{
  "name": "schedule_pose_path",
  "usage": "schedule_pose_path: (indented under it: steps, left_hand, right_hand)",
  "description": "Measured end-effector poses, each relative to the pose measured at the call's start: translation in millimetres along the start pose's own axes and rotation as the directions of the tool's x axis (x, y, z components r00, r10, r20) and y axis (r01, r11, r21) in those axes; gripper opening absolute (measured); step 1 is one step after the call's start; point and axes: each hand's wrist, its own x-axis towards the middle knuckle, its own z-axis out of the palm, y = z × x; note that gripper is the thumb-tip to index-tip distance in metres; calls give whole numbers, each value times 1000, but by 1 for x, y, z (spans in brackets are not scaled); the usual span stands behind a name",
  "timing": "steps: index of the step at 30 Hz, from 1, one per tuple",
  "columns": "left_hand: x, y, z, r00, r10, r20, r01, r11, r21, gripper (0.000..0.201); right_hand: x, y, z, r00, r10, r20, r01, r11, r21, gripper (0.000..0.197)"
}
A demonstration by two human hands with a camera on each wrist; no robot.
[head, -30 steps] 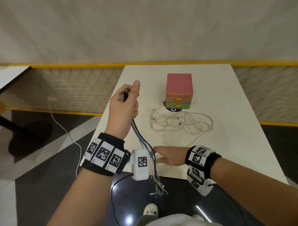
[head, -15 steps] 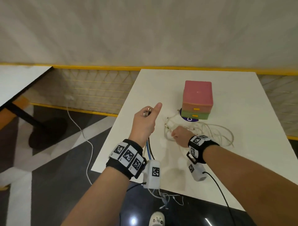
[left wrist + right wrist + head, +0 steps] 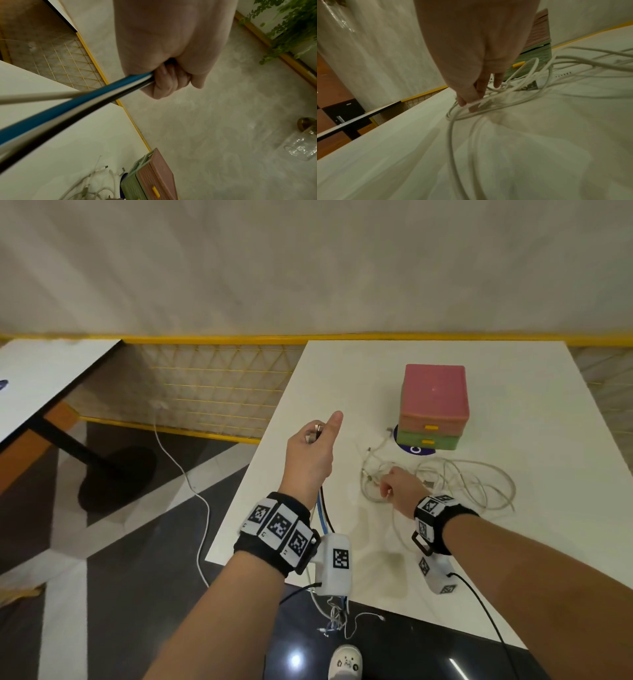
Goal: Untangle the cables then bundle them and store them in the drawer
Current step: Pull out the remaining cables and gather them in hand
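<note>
Under my right hand the white cable tangle trails rightward, one strand pinched; my left hand grips the sorted cables

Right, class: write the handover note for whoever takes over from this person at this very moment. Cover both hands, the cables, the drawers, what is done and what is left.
Left hand: raised over the table's near left edge, gripping the blue and black cables with their plug ends up; they hang past the table edge.
Right hand: down on the white cable tangle, fingers pinching a connector end.
Drawer unit: pink over green, at the back of the table, both drawers closed.
Done: a few cables pulled clear.
Left: free the white cables, bundle them all, open a drawer, store them.
</note>
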Motion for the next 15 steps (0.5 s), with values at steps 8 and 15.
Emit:
schedule_pose_path:
  steps: [8, 15]
  left_hand:
    - [-4, -1, -5, 998, -40, -43, 37, 998, -60, 28]
    - [-6, -1, 28, 997, 14, 74, -13, 1000, -8, 33]
  right_hand:
    - [-26, -32, -52, 923, -36, -383, 237, 837, 492, 24]
    - [-61, -61, -97, 841, -119, -527, 439, 720, 537, 16]
